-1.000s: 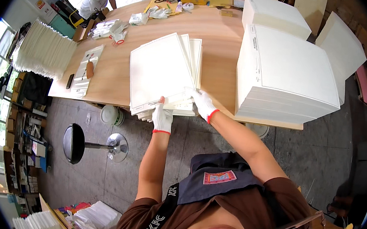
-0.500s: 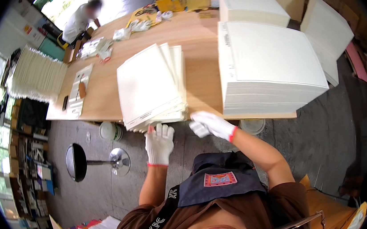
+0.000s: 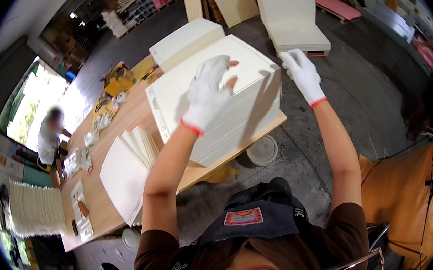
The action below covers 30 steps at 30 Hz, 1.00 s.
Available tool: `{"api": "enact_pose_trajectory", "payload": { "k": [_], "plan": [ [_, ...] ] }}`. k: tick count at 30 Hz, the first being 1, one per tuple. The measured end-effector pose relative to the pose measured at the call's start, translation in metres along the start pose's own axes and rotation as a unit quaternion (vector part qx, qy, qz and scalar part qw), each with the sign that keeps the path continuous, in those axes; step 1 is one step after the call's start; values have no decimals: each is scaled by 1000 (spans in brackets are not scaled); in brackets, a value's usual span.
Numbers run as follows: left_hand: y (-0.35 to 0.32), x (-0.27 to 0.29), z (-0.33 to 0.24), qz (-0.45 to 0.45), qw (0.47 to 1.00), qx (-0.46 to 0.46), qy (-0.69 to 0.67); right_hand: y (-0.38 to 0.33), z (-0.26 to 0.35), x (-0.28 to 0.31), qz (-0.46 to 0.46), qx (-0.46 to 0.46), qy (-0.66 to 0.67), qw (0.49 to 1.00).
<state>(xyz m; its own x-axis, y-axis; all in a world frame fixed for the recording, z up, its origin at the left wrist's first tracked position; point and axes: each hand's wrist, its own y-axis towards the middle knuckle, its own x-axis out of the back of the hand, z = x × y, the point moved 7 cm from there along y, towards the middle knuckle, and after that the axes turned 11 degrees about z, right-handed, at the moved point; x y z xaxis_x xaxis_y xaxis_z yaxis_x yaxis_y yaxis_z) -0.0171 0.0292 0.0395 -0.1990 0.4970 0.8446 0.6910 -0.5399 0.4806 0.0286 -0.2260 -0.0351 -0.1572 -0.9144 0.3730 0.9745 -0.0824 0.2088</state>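
Observation:
White knit gloves with red cuffs cover both my hands. My left hand (image 3: 207,94) is above the large stack of white sheets (image 3: 245,64), its fingers apart and nothing in them. Bare skin shows at the thumb and a fingertip. Just off the stack's far right corner is my right hand (image 3: 302,76), fingers loosely bent, holding nothing I can see. I cannot tell whether it touches the stack. To the left, a smaller fanned pile of white sheets (image 3: 123,175) lies at the table's near edge, partly hidden by my left forearm.
The wooden table (image 3: 107,218) also bears another white stack (image 3: 184,42), a yellow box (image 3: 119,80) and plastic bags. A ridged white stack (image 3: 34,210) stands at the left. Another person (image 3: 49,136) is beyond the table. A lidded bucket (image 3: 262,150) stands below its edge.
My view has swung to the right. Both hands have left the fanned pile's near edge and risen to the large stack, the left above it and the right beside its far corner.

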Motion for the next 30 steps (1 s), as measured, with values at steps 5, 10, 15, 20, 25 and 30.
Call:
{"api": "enact_pose_trajectory", "payload": {
  "k": [5,10,15,20,25,30],
  "plan": [
    [64,-61,53,193,972,126,-49,24,-15,-17,119,-62,-279,951],
    [59,-84,72,201,962,144,-117,37,21,-25,118,127,-423,889],
    [60,-85,70,181,975,122,-48,47,56,-37,87,308,-444,837],
    [57,-91,64,173,966,101,-162,68,28,-49,167,106,-168,966],
    [57,-94,67,163,930,102,-312,59,4,-54,114,39,11,993],
    [56,-93,63,156,930,69,-324,53,5,-51,62,104,5,993]
  ]
}}
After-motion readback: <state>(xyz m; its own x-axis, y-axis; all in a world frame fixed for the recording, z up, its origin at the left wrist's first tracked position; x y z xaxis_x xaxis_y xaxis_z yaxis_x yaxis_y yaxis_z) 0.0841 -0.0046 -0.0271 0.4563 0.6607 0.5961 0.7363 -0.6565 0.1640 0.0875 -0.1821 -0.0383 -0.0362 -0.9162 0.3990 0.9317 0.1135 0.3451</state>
